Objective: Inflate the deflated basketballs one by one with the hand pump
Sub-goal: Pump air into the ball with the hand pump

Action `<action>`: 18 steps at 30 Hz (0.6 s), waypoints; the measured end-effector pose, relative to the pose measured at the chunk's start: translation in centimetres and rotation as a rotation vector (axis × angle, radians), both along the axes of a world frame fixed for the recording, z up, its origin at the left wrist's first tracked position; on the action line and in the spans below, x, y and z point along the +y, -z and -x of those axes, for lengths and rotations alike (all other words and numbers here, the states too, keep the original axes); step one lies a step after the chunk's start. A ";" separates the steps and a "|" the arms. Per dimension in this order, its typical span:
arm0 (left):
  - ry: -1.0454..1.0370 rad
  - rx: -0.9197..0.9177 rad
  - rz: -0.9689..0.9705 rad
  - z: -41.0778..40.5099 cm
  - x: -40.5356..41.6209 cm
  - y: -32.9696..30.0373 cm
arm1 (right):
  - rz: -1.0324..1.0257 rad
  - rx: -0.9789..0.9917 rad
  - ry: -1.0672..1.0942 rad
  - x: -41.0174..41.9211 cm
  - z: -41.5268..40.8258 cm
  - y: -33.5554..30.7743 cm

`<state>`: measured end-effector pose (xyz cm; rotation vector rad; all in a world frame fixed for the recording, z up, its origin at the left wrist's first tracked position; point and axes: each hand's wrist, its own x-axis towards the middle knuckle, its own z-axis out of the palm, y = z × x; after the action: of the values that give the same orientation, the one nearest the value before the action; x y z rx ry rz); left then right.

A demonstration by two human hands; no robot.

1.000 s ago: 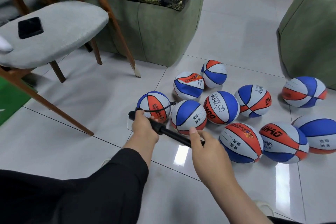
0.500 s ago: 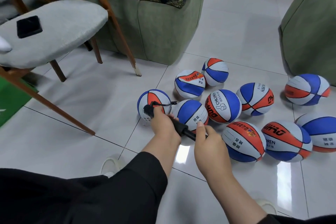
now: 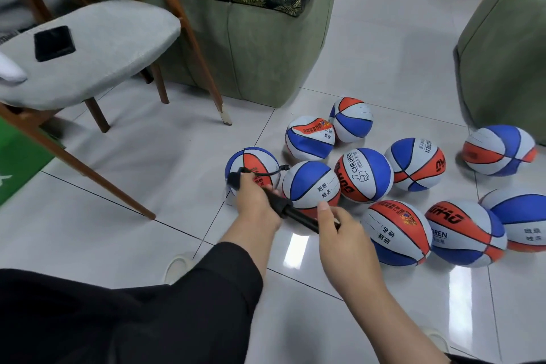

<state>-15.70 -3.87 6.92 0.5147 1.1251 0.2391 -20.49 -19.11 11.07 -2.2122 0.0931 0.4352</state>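
Nine small basketballs, panelled in blue, white and orange-red, are seen on the tiled floor (image 3: 369, 47), clustered toward its right side near the green sofa (image 3: 260, 47). No container is in use; the balls lie loose on the tiles. The leftmost ball (image 3: 249, 159) is touched by a blue-topped ball (image 3: 310, 183) on its right, and a ball printed CHILDREN (image 3: 365, 174) is pressed against that one. Two more are set behind, closest to the sofa base. Two larger-looking balls (image 3: 396, 232) are placed nearest the person, toward the floor's right edge. Several balls are visibly dented and soft, with creased panels.

A black hand pump (image 3: 291, 213) is held low over the floor, angled from upper left to lower right. Its handle end is clenched in the left hand (image 3: 255, 201), fist closed round it, black sleeve pushed to the forearm. Its barrel is grasped by the right hand (image 3: 339, 233), thumb laid along the top, fingers wrapped beneath. A thin black hose (image 3: 273, 171) is looped from the pump's far end across the leftmost ball; whether the needle is seated in the valve cannot be told.

A grey cushioned chair (image 3: 112, 47) with wooden legs is stood at the floor's left side, and a black flat object (image 3: 54, 43) is lying on its seat. A second green seat (image 3: 505, 47) is cut off at the right edge.
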 end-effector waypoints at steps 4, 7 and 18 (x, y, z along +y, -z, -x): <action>-0.064 0.059 0.029 0.4 3.5 0.7 | -0.021 -0.013 -0.004 -1.1 0.0 -0.7; -0.064 0.080 0.026 0.6 3.2 0.5 | -0.031 -0.020 0.014 -1.2 -0.1 -0.6; -0.032 0.014 -0.033 0.0 -3.4 -0.5 | -0.034 -0.032 0.098 0.3 -0.5 1.4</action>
<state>-15.70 -7.27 7.37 0.5288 1.1455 0.2829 -20.01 -18.86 9.71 -2.1699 0.1751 0.3440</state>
